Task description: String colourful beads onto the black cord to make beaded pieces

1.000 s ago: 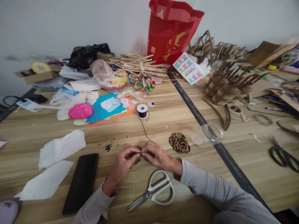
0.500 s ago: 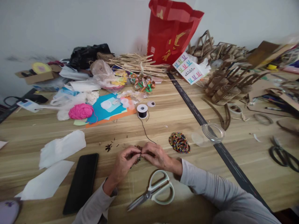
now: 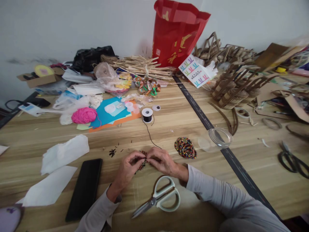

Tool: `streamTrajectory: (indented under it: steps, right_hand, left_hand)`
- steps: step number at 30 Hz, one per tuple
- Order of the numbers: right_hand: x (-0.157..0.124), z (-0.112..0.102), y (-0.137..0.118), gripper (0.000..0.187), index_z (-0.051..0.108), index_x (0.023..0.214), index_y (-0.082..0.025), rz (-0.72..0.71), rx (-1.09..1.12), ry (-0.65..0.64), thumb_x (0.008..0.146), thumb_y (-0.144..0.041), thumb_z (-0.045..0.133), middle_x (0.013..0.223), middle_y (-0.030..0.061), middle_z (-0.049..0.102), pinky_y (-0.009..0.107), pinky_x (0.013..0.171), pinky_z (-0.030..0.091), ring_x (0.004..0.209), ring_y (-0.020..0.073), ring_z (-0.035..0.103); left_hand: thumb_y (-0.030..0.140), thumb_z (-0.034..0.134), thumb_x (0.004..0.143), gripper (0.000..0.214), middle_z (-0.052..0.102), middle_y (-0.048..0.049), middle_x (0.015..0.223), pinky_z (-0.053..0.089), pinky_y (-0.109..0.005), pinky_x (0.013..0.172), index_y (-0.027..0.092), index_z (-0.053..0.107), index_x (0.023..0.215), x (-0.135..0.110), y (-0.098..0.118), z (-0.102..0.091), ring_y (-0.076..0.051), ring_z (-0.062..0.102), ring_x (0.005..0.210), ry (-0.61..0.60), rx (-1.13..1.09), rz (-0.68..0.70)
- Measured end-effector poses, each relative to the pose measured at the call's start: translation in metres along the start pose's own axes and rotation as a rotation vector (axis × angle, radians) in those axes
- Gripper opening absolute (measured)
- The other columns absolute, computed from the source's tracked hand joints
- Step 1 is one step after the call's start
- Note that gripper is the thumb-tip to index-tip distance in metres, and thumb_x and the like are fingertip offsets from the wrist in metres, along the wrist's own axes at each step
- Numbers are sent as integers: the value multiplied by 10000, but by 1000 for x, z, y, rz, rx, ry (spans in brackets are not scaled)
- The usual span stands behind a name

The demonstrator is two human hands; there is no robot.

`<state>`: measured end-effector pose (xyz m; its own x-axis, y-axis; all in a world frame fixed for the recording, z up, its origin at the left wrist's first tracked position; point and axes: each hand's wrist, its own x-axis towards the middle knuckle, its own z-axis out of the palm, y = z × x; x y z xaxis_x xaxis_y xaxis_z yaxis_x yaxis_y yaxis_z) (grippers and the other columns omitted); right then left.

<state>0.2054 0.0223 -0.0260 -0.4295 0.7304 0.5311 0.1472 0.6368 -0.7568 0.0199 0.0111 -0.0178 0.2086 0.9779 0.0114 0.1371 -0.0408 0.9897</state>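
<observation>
Small dark and reddish beads on a strand [image 3: 143, 165] are pinched between the thumb and fingers of my left hand [image 3: 127, 167]. Tip to tip with it, my right hand [image 3: 163, 161] is closed in a pinch at the strand's right side, where a black cord [image 3: 151, 139] runs in from a white spool [image 3: 147, 115]. Its fingers hide exactly how cord and beads meet. A coil of multicoloured beads [image 3: 185, 148] lies to the right of my hands. Nearer to me rest scissors [image 3: 156, 198] with pale green handles, blades apart from both hands.
Short black cord pieces [image 3: 112, 152] lie left of my hands, beyond a black phone [image 3: 84, 190] and white paper [image 3: 64, 151]. Clear plastic rings [image 3: 220, 137] and black scissors [image 3: 293, 159] are on the right. Pink yarn [image 3: 84, 115], a red bag [image 3: 178, 32] and small woven baskets [image 3: 233, 93] stand farther back.
</observation>
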Motion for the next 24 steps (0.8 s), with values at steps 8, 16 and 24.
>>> streamTrajectory:
  steps: [8, 16, 24]
  right_hand:
    - [0, 1, 0, 87, 587, 893, -160, -2, -6, -2, 923, -198, 515, 828, 77, 646, 265, 711, 500, 785, 153, 604]
    - [-1, 0, 0, 84, 587, 916, -161, 1, 6, -4, 925, -193, 509, 853, 80, 648, 266, 733, 503, 810, 154, 608]
    - [0, 1, -1, 97, 596, 917, -160, 14, 12, 16, 930, -211, 514, 854, 77, 650, 258, 743, 507, 817, 148, 616]
  left_hand:
    - [156, 672, 706, 68, 680, -21, 745, 503, -198, 612, 154, 680, 774, 0, 3, 1, -132, 636, 670, 29, 20, -41]
    - [159, 678, 690, 47, 692, -24, 715, 506, -207, 620, 154, 677, 736, 1, 4, 1, -140, 642, 667, 50, 45, -48]
    - [176, 681, 704, 43, 695, -25, 722, 503, -210, 639, 153, 683, 740, 1, 3, 0, -136, 641, 678, 35, 47, -44]
